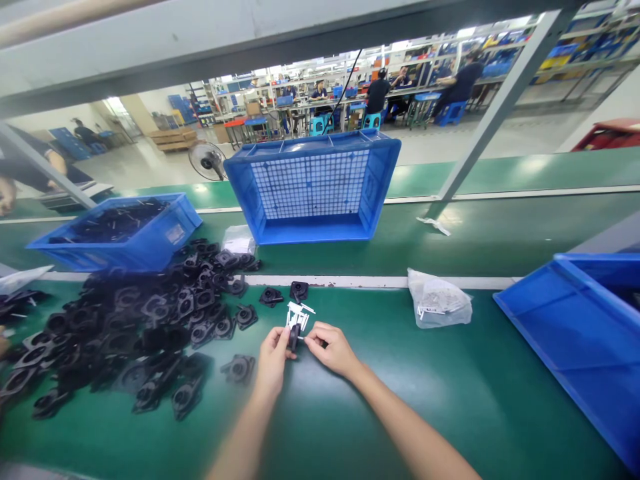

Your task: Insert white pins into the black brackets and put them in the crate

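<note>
My left hand (274,355) is closed around a small black plastic part (294,339), held on edge above the green work surface. Close on its right, my right hand (330,348) pinches a thin white pin (301,338) against the side of that part. Whether the pin's tip is inside the part I cannot tell. Just beyond my fingers lies a small pile of white pins (299,315). Two more black parts, one of them a squarish piece (299,291), rest behind the pile. A large heap of similar black parts (200,303) spreads to the left.
A blue crate (310,230) stands tipped on its side at the back. Another blue bin (145,252), full of black pieces, is at left. A plastic bag of pins (440,300) and a large blue bin (565,333) are at right. People sit working in the background.
</note>
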Motion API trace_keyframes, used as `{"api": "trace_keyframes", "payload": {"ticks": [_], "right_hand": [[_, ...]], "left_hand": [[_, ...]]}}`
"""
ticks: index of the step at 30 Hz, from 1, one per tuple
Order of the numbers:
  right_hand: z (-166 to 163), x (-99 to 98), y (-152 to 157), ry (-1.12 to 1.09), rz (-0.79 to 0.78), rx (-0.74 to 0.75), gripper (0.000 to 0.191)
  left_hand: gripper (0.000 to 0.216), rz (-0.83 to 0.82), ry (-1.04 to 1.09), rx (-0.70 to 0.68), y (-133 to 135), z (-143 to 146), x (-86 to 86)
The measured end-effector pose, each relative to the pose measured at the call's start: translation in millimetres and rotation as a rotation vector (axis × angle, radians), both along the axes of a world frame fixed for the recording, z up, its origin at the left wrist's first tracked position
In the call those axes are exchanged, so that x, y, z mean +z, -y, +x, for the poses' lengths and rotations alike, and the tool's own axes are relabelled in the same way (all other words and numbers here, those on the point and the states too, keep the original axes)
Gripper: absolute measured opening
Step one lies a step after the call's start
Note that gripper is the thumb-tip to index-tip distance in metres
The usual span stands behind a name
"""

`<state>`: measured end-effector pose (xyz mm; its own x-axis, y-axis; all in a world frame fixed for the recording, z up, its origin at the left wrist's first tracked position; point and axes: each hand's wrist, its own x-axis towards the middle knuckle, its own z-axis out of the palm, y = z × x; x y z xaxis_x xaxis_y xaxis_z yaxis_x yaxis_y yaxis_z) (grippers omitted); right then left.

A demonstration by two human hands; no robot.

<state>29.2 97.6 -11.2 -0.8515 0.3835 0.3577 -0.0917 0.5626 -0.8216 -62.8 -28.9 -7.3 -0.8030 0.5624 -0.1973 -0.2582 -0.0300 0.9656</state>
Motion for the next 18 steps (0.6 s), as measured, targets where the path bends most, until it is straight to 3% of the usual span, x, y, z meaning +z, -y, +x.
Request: {"api": "trace_keyframes", "payload": {"ticks": [18], "right_hand": [[-0.5,-0.9,1.2,0.021,-0.117,0.017,0.027]], "left_hand": [[0.035,-0.056,-0.073,0.009,-2.1,2.8,0.7]]}}
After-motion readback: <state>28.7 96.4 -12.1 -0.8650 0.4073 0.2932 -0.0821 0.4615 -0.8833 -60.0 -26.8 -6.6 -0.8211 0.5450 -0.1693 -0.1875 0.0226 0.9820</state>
